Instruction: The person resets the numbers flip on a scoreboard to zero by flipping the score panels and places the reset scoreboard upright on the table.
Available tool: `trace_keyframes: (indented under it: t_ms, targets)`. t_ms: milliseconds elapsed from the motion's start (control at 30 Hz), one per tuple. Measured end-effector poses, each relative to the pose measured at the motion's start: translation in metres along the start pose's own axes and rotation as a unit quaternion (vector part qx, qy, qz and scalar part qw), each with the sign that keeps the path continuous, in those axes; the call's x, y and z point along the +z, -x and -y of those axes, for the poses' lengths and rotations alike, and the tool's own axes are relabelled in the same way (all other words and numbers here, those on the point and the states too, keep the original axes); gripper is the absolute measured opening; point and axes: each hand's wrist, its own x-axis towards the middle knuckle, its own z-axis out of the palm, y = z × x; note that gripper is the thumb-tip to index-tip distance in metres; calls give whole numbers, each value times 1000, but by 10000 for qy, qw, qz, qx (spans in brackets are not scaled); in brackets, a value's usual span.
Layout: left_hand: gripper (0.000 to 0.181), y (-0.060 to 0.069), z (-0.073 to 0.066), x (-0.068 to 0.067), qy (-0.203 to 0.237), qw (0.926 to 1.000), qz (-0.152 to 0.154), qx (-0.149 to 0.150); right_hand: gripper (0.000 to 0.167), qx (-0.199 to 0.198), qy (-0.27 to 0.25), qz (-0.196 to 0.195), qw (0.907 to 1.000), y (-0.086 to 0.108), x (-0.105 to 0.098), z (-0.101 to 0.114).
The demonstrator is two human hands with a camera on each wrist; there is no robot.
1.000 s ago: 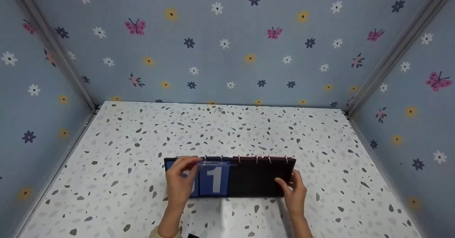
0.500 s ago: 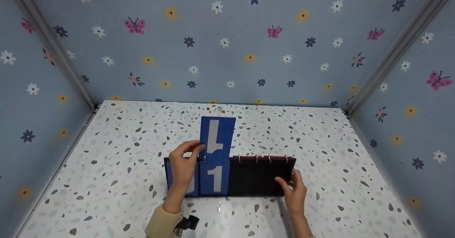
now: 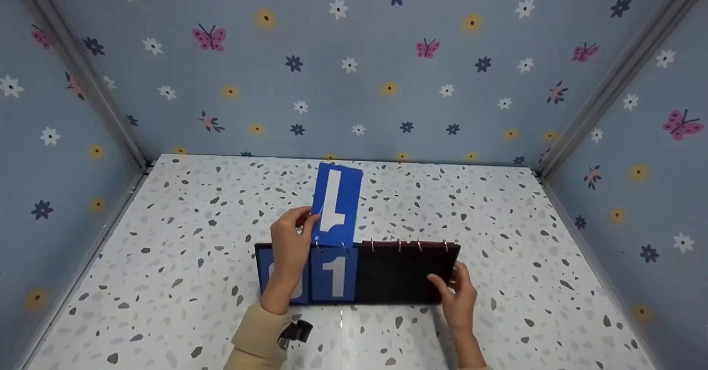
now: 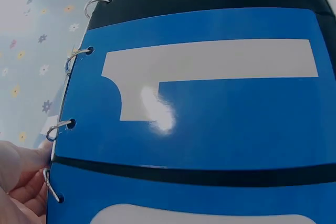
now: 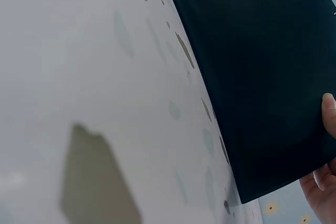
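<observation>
A flip scoreboard stands tilted on the table, its right half bare black. My left hand pinches the left edge of a blue number card, which points up from the rings with its white 1 upside down. Below it hangs another blue card, also with a 1, large in the left wrist view. The leftmost blue card is partly behind my left hand; its digit cannot be fully seen. My right hand grips the scoreboard's right edge, thumb on the front and fingers behind.
Metal rings run along the scoreboard's top edge, with dark red cards just showing behind on the right. The speckled white table ends at flowered blue panels at the back and both sides.
My left hand has lifted the blue card from the front of the scoreboard up over the rings and moved it further back. The right hand keeps its hold.
</observation>
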Motion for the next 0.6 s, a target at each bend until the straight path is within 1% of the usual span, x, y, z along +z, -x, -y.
trace_keyframes:
  t_ms: [100, 200, 367, 500, 600]
  targets:
    - [14, -1, -2, 1, -203, 9996, 57, -163, 45, 46, 9, -19, 10000, 0, 1, -2]
    - [14, -2, -3, 2, -257, 9990, 90, -367, 45, 140, 59, -13, 9999, 0, 1, -3]
    - [13, -4, -4, 2, -180, 9980, 118, -594, 45, 133, 43, -6, 9999, 0, 0, -4]
    - [13, -4, -6, 1, -79, 9970, 109, -769, 45, 181, -60, 1, 9998, 0, 0, 0]
    - [13, -5, -8, 0, 6, 9953, 89, -960, 45, 192, -129, 14, 9997, -1, 0, 1]
